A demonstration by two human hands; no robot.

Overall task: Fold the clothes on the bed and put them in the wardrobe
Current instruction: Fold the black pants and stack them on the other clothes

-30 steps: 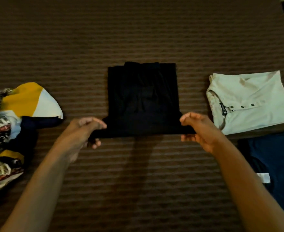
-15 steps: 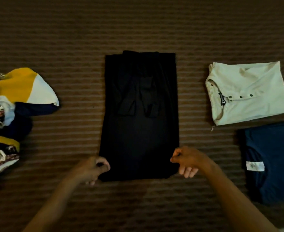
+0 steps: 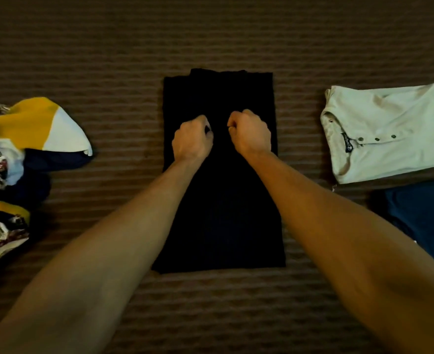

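Observation:
A black garment [image 3: 223, 226] lies flat as a long rectangle in the middle of the brown striped bed cover [image 3: 210, 34]. Both my hands are over its upper half, close together. The fingers of my left hand [image 3: 191, 140] are curled and pinch the black fabric. Just to its right, my right hand [image 3: 251, 135] is curled the same way on the cloth. What lies under my hands is too dark to make out.
A folded pale polo shirt [image 3: 389, 129] lies to the right, and a folded navy garment [image 3: 425, 213] sits below it at the frame edge. At the left edge lies a loose pile of yellow, white, navy and patterned clothes [image 3: 19, 154].
My hands drew the garment's near edge toward me and laid it out flat. They then let go of the near corners and moved up to its middle.

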